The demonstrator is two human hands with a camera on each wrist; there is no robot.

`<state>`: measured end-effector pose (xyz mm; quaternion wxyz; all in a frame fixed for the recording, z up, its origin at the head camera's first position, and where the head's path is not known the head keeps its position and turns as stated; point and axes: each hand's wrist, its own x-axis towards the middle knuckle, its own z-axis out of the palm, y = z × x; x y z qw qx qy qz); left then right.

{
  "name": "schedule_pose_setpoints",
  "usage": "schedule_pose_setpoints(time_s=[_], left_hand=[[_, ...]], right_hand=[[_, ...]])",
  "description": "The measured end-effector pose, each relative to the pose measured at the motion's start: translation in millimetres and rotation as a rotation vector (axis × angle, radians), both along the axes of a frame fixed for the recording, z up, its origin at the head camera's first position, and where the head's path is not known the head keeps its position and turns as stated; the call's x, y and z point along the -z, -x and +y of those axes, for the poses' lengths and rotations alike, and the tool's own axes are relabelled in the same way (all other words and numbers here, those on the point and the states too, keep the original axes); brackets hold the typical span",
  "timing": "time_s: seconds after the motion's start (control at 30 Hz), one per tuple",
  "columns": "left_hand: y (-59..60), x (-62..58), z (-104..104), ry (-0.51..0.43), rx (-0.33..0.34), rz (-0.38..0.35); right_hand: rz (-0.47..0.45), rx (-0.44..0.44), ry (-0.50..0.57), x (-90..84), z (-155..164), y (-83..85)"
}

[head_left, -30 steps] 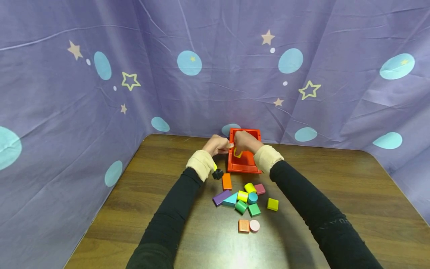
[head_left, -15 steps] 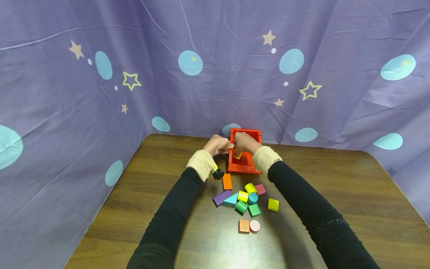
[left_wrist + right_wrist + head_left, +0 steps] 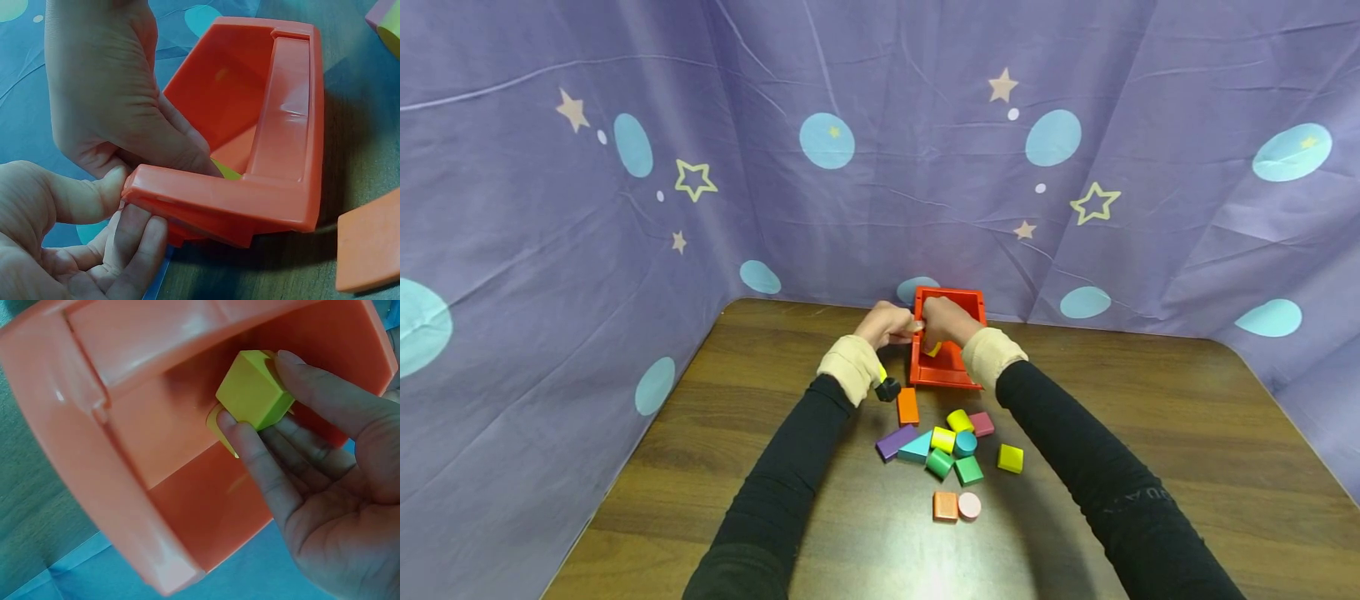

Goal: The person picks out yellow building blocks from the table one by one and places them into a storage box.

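Purple star-printed cloth [image 3: 550, 250] is hung behind the wooden counter [image 3: 1150, 467]. At the far edge, a corner of the tilted red box [image 3: 958, 298] is pinched by the left hand [image 3: 886, 323] between thumb and curled fingers. Just to the right, a yellow block [image 3: 253, 397] is gripped by the right hand [image 3: 946, 319] inside the box, fingers wrapped around it. Loose coloured blocks [image 3: 951, 446] are scattered nearer on the counter.

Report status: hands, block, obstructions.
Left hand pinches red box rim. Right hand holds yellow block inside box. Loose blocks lie nearer on the table, not in the way.
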<state>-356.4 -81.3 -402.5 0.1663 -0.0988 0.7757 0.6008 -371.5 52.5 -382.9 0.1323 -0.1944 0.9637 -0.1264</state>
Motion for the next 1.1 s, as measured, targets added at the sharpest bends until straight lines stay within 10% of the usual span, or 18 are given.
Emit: schedule_pose_setpoints(time_s=[1.1], left_hand=[[1.5,0.9,1.2,-0.020,-0.009,-0.007]], right_hand=[[0.002,0.044,-0.020,9.6,-2.5,0.5]])
